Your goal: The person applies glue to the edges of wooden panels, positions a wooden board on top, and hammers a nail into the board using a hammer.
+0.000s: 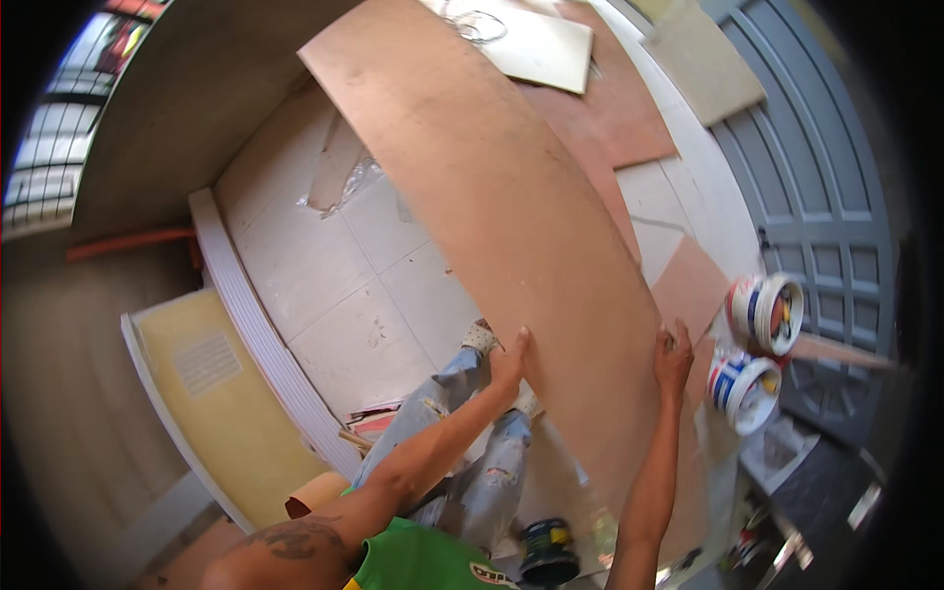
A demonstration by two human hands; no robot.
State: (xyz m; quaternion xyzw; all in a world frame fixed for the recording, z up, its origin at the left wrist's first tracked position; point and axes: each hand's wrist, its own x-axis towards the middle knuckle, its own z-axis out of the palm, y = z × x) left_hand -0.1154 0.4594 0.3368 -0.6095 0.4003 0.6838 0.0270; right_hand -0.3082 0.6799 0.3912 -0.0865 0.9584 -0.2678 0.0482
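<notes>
Brown board (511,216) cropped at one far corner

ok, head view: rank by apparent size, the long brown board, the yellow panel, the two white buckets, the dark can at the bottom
1. Long brown board
2. Yellow panel
3. Upper white bucket and lower white bucket: look alike, not ranked
4. Dark can, slightly smaller than the buckets
</notes>
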